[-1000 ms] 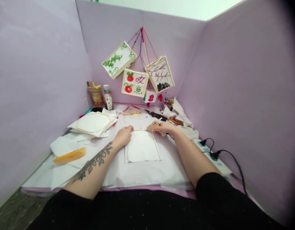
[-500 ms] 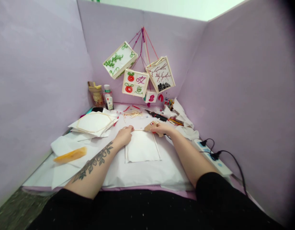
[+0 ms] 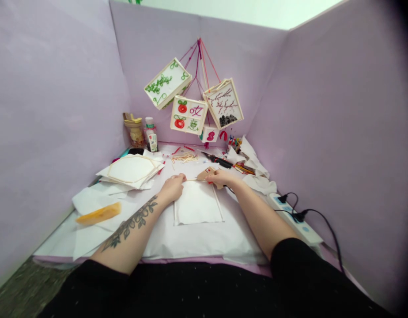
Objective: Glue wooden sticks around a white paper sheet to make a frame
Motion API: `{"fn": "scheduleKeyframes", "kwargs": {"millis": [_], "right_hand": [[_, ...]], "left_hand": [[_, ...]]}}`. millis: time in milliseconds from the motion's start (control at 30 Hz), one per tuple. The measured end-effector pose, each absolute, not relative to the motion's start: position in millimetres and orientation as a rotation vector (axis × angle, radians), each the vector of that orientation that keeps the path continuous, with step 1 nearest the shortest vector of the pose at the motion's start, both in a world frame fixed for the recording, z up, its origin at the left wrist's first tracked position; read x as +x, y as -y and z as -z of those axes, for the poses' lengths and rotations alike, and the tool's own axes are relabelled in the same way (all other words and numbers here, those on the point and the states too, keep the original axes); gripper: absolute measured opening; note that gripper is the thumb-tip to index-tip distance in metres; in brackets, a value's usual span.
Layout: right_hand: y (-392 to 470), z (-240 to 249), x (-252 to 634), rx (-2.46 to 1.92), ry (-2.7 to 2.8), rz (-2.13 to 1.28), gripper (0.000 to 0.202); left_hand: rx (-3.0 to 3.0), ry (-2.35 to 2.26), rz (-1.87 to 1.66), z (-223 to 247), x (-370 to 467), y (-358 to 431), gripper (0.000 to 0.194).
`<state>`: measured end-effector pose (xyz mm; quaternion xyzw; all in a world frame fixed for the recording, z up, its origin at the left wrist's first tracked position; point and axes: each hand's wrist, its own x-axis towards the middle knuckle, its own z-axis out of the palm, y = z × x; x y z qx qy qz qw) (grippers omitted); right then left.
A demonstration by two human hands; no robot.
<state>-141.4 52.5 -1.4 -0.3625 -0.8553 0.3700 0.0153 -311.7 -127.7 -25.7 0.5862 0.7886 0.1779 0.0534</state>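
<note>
Our right hand (image 3: 220,177) grips the tool (image 3: 202,174); our left hand (image 3: 171,187) touches the frame (image 3: 197,204), pinch unclear. Probably light and fragile, it wants holding by the edges beside our fingers.

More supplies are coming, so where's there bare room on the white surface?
Bare patches lie between the framed sheet and the lavender near edge, and between that sheet and the right forearm. Crowded: the left side, with papers and a yellow strip, and the back right, with pliers and crumpled paper.
</note>
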Motion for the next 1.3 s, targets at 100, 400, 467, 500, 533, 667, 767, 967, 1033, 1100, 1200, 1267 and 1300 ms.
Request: {"fn": "scheduleKeyframes", "kwargs": {"millis": [100, 400, 467, 500, 533, 667, 767, 967, 1033, 1100, 1200, 1267, 1300], "right_hand": [[-46.9, -1.3, -143.8, -1.162, 2.652, -1.178, 0.032], [-40.1, -4.1, -148.7, -1.128, 2.643, -1.154, 0.03], [-39.3, -4.6, -149.8, -1.124, 2.65, -1.147, 0.029], [-38.7, -5.0, -150.2, -1.124, 2.649, -1.148, 0.028], [-38.0, -5.6, -150.3, -1.125, 2.647, -1.146, 0.028], [-34.5, -8.2, -150.1, -1.129, 2.682, -1.125, 0.026], [-32.5, -10.1, -150.1, -1.125, 2.681, -1.128, 0.024], [-29.7, -12.9, -149.7, -1.127, 2.701, -1.116, 0.023], [-28.8, -13.6, -149.8, -1.123, 2.69, -1.121, 0.024], [-28.2, -13.7, -150.0, -1.119, 2.683, -1.112, 0.025], [-29.0, -12.1, -150.6, -1.133, 2.694, -1.107, 0.025], [-30.9, -9.6, -151.2, -1.135, 2.691, -1.11, 0.025], [-32.1, -8.2, -151.6, -1.132, 2.684, -1.109, 0.025]], "left_hand": [[1.786, -2.4, -0.545, 26.7, -312.3, 127.9, 0.037], [1.795, -2.403, -0.547, 29.3, -314.5, 126.7, 0.037], [1.799, -2.402, -0.546, 28.7, -314.1, 126.9, 0.037], [1.799, -2.402, -0.546, 28.3, -313.7, 127.1, 0.037], [1.798, -2.403, -0.545, 27.9, -313.4, 127.3, 0.037], [1.793, -2.404, -0.544, 26.7, -312.2, 127.7, 0.037], [1.791, -2.4, -0.541, 26.2, -311.9, 127.6, 0.037], [1.778, -2.404, -0.537, 26.1, -311.6, 127.5, 0.037], [1.783, -2.401, -0.538, 26.3, -311.7, 127.6, 0.037], [1.788, -2.399, -0.538, 26.8, -312.0, 127.5, 0.037], [1.785, -2.401, -0.541, 27.8, -313.0, 127.2, 0.037], [1.782, -2.4, -0.543, 28.4, -313.5, 127.0, 0.037], [1.781, -2.4, -0.544, 28.6, -313.8, 127.0, 0.036]]}}
